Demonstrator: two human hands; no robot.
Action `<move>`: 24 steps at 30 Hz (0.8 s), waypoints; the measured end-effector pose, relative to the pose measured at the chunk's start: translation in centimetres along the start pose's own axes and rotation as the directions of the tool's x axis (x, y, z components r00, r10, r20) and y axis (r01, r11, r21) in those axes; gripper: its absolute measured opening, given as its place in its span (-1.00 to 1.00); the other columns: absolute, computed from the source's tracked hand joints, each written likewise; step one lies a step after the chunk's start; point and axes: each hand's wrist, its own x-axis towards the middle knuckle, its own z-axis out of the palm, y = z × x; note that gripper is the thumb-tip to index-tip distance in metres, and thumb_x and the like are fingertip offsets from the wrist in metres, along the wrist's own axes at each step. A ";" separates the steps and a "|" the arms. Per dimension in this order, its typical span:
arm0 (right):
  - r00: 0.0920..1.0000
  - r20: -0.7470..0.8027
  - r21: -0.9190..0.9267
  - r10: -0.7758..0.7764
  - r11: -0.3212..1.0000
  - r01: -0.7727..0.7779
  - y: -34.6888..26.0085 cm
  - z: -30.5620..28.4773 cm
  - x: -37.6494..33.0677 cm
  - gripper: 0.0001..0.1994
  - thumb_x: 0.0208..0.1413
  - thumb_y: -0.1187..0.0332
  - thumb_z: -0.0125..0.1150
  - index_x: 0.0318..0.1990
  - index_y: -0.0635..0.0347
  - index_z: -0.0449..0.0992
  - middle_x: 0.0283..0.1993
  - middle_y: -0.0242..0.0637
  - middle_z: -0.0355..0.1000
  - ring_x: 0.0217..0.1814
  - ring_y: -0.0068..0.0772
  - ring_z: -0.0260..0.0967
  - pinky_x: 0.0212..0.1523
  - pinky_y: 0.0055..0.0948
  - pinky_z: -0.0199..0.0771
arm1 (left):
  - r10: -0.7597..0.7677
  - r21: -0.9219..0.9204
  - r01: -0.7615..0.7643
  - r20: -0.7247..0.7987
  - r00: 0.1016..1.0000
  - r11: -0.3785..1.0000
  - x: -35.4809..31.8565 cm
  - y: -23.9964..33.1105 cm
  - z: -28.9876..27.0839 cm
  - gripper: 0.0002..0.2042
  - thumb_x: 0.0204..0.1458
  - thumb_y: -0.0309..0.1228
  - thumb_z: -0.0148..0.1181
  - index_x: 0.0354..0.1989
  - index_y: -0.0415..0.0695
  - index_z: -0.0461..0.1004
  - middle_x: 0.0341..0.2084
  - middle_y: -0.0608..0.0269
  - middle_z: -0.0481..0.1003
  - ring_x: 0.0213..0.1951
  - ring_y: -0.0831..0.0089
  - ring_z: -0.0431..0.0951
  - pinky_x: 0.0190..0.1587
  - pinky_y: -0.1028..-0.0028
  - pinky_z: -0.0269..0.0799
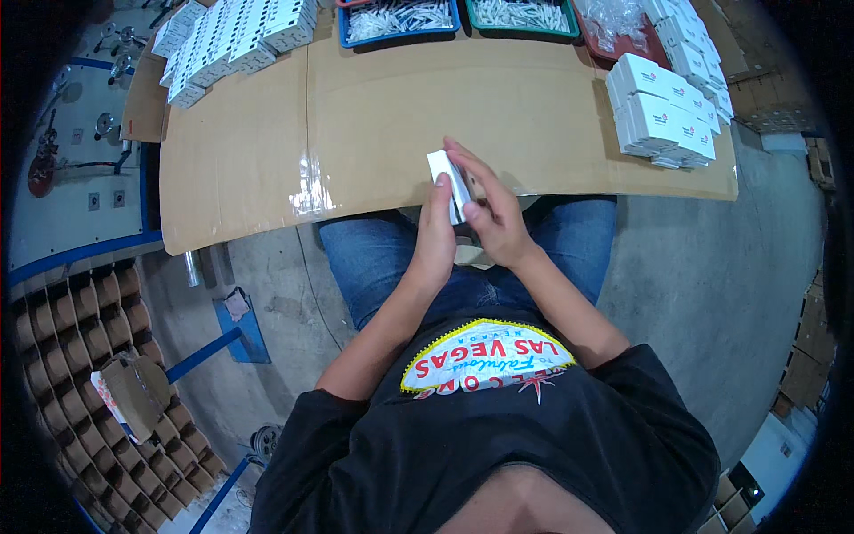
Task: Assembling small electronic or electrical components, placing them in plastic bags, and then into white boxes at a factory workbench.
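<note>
The person sits at a table covered with a flat brown cardboard sheet (374, 116), and both hands meet just over its near edge, above the lap; the left hand (433, 233) props a small white cardboard box (447, 181) from below with its fingers closed on the lower side, while the right hand (491, 212) wraps the box's other side, fingers laid along its face — so both hands hold the one box, which stands tilted on edge between them. Whether its flap is already tucked I cannot tell; the fingers cover that end.

By the look of it a good share of the work is done: a neat stack of closed white boxes (665, 116) sits at the table's right, and a longer row of white boxes (233, 40) lies at the far left. Plenty is left, I judge — a blue tray of small white parts (399, 20), a green tray of white parts (522, 14) and a red tray of clear plastic bags (618, 31) are well filled at the far edge.
</note>
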 end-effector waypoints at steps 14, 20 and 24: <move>0.966 -0.110 0.094 0.235 0.970 -0.225 -0.5 -0.4 -0.1 -0.48 0.13 0.30 0.36 0.26 0.14 0.42 0.29 -0.11 0.31 0.35 -0.23 0.27 0.27 -0.24 0.35 | 0.309 0.308 -0.368 0.224 0.924 0.877 0.7 -0.1 -1.3 -0.19 0.31 0.23 -0.39 0.53 -0.15 -0.14 0.31 0.06 0.19 0.35 0.20 0.19 0.39 0.28 0.06; 0.999 0.036 -0.258 0.023 0.966 -0.013 -0.6 -1.3 -0.3 -0.40 -0.05 0.24 0.44 0.20 0.16 0.47 0.29 -0.02 0.28 0.30 0.05 0.28 0.27 -0.16 0.35 | -0.385 -0.033 0.409 0.276 0.881 0.912 -0.5 2.7 -1.2 -0.24 0.29 0.32 -0.40 0.35 -0.08 0.23 0.13 0.23 0.43 0.17 0.33 0.44 0.23 0.24 0.34; 0.996 0.089 -0.322 0.016 0.947 0.014 -0.2 -1.1 -0.3 -0.37 -0.01 0.21 0.40 0.22 0.28 0.42 0.35 -0.01 0.27 0.36 0.08 0.25 0.32 -0.14 0.28 | -0.294 -0.157 0.344 0.273 0.916 0.926 -0.8 1.9 -0.4 -0.42 0.35 0.17 -0.21 0.30 -0.01 0.28 0.11 0.28 0.44 0.17 0.40 0.43 0.21 0.25 0.36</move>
